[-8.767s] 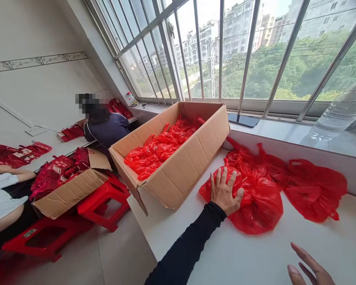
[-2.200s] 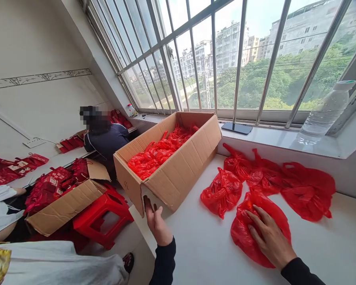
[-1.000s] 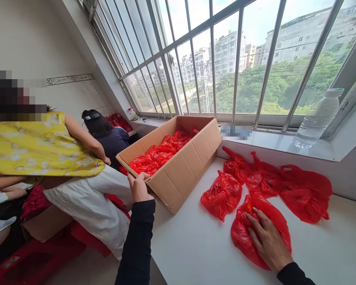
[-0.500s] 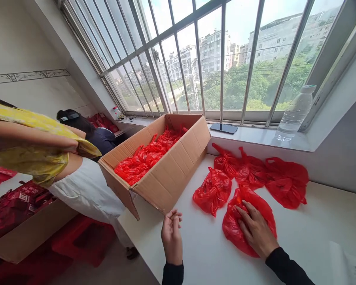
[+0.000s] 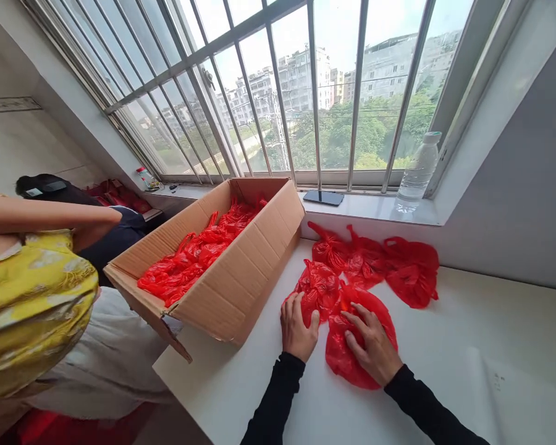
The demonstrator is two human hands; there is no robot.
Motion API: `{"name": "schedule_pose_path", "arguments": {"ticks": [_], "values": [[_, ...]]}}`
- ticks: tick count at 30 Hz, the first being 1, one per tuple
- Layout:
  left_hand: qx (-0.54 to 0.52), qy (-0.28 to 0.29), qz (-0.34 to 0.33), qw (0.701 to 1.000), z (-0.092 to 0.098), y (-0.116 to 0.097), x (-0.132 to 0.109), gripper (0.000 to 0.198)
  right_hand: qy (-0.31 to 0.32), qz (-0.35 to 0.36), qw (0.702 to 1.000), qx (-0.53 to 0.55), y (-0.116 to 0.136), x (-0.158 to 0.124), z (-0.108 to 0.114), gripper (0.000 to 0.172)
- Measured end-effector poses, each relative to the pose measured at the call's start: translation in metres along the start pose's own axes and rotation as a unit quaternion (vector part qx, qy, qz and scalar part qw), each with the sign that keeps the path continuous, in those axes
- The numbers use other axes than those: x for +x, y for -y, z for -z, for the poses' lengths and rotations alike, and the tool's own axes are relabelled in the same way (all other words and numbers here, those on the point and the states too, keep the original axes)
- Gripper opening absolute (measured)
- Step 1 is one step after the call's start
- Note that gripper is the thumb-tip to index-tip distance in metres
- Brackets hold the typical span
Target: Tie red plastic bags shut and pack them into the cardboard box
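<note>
Fingers spread, my right hand [image 5: 373, 347] lies on top of a red plastic bag [image 5: 383, 309] on the white table. My left hand [image 5: 299, 327] rests against the near side of another tied red plastic bag [image 5: 322, 281], its thumb apart from its fingers. The two bags touch side by side. Behind them, against the wall, sit more red plastic bags [image 5: 410, 269], knotted at the top. What is inside the bags is hidden, though a bit of orange shows through under my right fingers.
An open cardboard box [image 5: 241, 290] full of red bags stands left of my hands, one flap hanging down. On the sill are a phone [image 5: 323, 198] and a water bottle [image 5: 417, 173]. Clear plastic sheeting [image 5: 514, 395] lies at right. A person in yellow [image 5: 37, 296] stands at left.
My left hand has moved from the bare table by the box up onto the left red bag, its fingers opening. My right hand stays on its bag. The view has turned right.
</note>
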State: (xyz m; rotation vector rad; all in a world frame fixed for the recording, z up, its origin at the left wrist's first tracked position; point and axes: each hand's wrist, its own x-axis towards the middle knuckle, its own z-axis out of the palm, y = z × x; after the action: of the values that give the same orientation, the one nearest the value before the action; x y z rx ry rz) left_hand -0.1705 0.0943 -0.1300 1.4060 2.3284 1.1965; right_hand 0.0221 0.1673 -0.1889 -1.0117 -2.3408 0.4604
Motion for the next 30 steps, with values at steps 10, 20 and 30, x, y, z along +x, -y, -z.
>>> {"name": "schedule_pose_path", "arguments": {"ticks": [10,20,30], "values": [[0.184,0.054,-0.024,0.981,-0.061,0.017,0.064,0.052,-0.004,-0.034,0.999,0.005,-0.011,0.019,-0.007,0.043],[0.195,0.022,-0.083,0.977,-0.067,0.002,0.088,0.055,-0.055,-0.071,0.996,0.013,-0.017,0.085,0.011,0.04],[0.216,-0.007,-0.068,0.974,-0.095,-0.033,0.176,0.04,-0.036,-0.233,0.965,-0.113,-0.076,0.183,0.016,0.036]]}}
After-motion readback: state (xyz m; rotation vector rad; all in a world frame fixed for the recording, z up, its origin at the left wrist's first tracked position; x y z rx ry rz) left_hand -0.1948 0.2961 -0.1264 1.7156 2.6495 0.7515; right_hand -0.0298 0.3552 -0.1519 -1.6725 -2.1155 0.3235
